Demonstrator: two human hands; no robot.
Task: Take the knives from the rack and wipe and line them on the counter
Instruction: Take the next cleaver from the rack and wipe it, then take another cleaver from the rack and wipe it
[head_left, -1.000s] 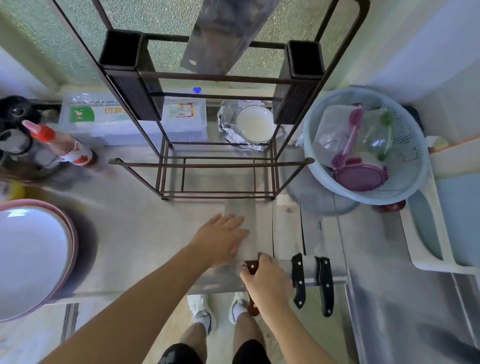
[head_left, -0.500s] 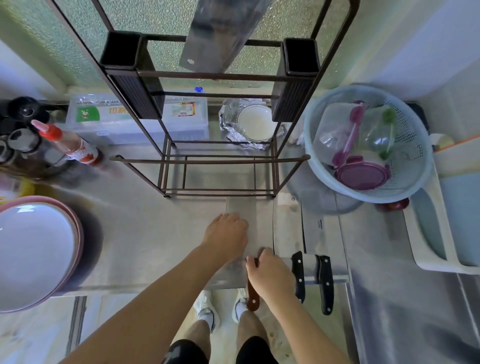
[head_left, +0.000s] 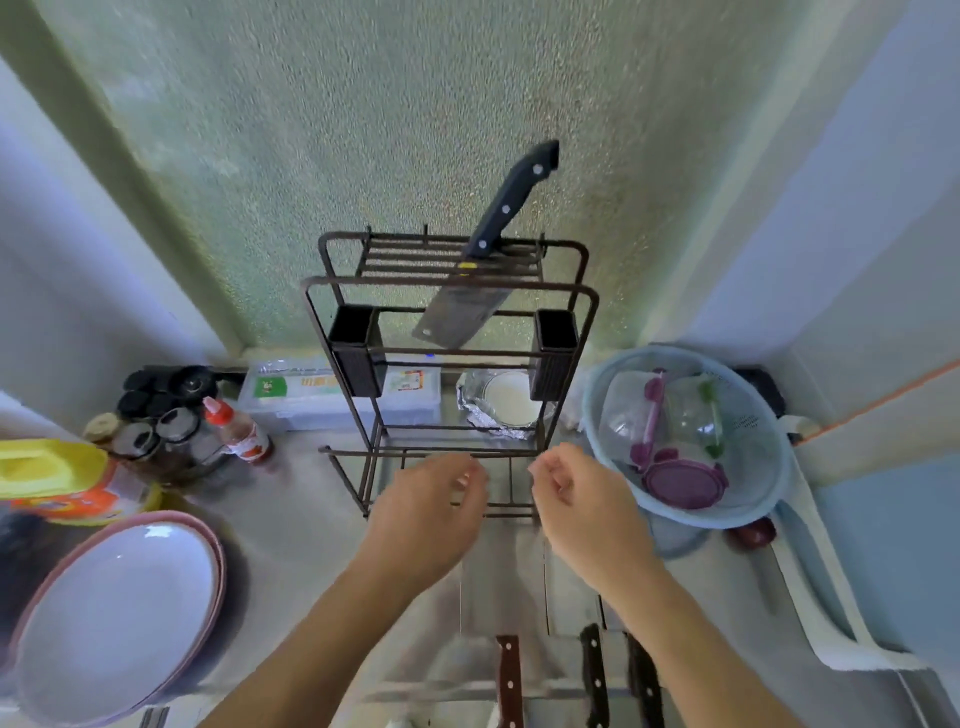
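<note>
A dark wire rack (head_left: 451, 283) stands at the back of the steel counter (head_left: 306, 530). One cleaver with a black handle (head_left: 470, 306) hangs in its top slot, blade down. Three knives lie side by side at the counter's front edge: one with a brown handle (head_left: 509, 675) and two with black handles (head_left: 595, 670) (head_left: 644, 675). My left hand (head_left: 428, 512) and my right hand (head_left: 582, 499) hover in front of the rack's lower frame, fingers loosely curled, holding nothing.
A blue basket (head_left: 763, 467) with plastic containers sits right of the rack. Stacked plates (head_left: 114, 613) are at the left, with bottles (head_left: 236, 431) and jars behind them. A clear box (head_left: 311, 395) and a foil-wrapped bowl (head_left: 506, 402) stand behind the rack.
Both hands let go of the brown-handled knife on the counter and rose toward the rack. The view tilted up, showing the whole hanging cleaver.
</note>
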